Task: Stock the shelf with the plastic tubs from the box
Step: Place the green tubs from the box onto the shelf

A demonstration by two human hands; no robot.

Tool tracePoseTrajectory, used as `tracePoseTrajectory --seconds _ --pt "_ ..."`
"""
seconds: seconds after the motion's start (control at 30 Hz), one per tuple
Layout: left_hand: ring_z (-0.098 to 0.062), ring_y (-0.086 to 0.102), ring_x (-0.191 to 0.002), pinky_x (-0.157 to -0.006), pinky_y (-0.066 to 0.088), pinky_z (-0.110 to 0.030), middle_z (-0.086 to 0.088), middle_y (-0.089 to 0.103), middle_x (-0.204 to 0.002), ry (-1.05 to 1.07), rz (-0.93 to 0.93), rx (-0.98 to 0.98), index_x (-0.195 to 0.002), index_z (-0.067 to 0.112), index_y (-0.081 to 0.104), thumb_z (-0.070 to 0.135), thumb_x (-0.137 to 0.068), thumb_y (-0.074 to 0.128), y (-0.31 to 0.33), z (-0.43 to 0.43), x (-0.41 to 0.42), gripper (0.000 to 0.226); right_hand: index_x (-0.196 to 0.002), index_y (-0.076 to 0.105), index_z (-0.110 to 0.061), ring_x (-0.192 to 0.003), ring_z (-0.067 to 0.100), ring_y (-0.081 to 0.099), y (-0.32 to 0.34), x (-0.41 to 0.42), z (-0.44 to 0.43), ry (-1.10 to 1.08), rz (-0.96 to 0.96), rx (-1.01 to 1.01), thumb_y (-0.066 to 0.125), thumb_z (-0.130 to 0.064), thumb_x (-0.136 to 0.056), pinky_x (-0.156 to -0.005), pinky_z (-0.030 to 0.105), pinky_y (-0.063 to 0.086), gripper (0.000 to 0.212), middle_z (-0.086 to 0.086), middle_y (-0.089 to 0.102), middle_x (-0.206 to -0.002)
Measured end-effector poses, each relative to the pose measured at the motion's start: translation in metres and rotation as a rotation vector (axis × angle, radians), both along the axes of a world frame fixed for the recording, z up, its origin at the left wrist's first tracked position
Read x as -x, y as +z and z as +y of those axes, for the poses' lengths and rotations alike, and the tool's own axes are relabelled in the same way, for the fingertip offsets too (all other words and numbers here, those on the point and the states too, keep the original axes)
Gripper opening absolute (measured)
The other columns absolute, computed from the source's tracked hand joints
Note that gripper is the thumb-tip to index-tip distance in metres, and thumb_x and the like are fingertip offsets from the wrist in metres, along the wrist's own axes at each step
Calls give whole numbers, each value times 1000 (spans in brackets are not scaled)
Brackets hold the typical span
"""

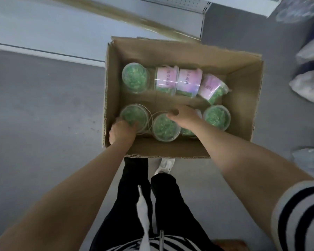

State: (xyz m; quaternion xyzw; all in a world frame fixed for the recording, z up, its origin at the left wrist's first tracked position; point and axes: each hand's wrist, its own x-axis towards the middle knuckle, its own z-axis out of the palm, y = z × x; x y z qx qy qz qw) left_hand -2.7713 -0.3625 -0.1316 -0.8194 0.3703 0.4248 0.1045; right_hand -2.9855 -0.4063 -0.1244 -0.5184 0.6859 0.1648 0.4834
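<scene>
Box (243, 84) holds eight tubs (217, 117), three lying along its far wall. Left hand (122, 132) grips the near-left corner tub (134, 116). Right hand (184, 117) covers another, grip indeterminable.

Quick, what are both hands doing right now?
Left hand: grips the front-left tub in the box.
Right hand: lies over a half-hidden tub; cannot tell if it grips.
</scene>
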Motion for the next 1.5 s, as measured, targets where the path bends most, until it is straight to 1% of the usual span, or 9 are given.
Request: tracePoseTrajectory --seconds 0.27,0.5,0.63,0.77,0.87,0.97,1.07,1.23,1.5 --pt "-36 57 -111 -91 49 -41 -19 59 -122 281 105 -98 -128 1 48 61 -86 55 -25 9 0 74 -123 62 -8 -92 23 62 -22 -8 -10 142 104 -51 59 -52 -93 -77 32 50 53 7 67 -104" --pt "-32 63 -95 -77 52 -38 -12 66 -107 652 187 -107 -114 0 57 58 -84 62 -44 5 -7 66 -101 73 -5 -94 27 68 -21 3 -20 146 67 -97 70 -48 -86 -83 40 55 45 12 73 -104" --pt "-31 59 -97 -80 49 -37 -14 60 -105 742 206 -71 -111 2 56 51 -84 66 -37 -2 -2 56 -77 61 -7 -76 23 61 -6 9 -20 110 48 -129 66 -52 -87 -64 33 46 47 5 60 -77" --pt "-30 65 -97 -89 54 -43 -10 66 -104 868 279 -44 -117 7 61 58 -71 71 -29 -7 -2 69 -106 65 -2 -97 30 67 7 20 -10 -120 -45 -135 74 -52 -80 -87 41 55 57 15 68 -102" --pt "-28 65 -91 -87 56 -42 -11 67 -101 927 310 -4 -110 7 63 56 -65 74 -24 -5 -6 67 -97 64 0 -93 28 69 18 22 -7 -268 -117 -98 79 -50 -76 -87 42 56 56 15 71 -101" --pt "-28 66 -91 -87 56 -45 -12 67 -97 952 385 84 -94 10 64 48 -68 77 -6 -3 -5 48 -96 65 -8 -88 18 67 36 26 -6 -381 -143 -69 79 -50 -75 -83 32 55 49 3 70 -96" --pt "-28 64 -87 -88 55 -47 -13 66 -91 963 475 155 -84 13 62 41 -77 76 18 2 2 32 -118 63 -12 -100 17 66 57 38 0 -546 -247 -65 84 -60 -60 -94 36 54 79 3 69 -113" --pt "-37 66 -102 -88 53 -56 -18 68 -101 948 657 247 -89 9 62 51 -63 76 24 11 -6 52 -114 60 -15 -105 21 65 100 57 20 -830 -395 -12 83 -42 -75 -93 33 55 52 7 67 -114" --pt "-18 62 -77 -64 59 -25 -13 64 -92 983 910 492 -93 4 61 25 -85 73 176 4 2 25 -122 60 -19 -104 25 67 181 61 28 -909 -629 149 80 -45 -77 -84 33 57 56 10 64 -122"
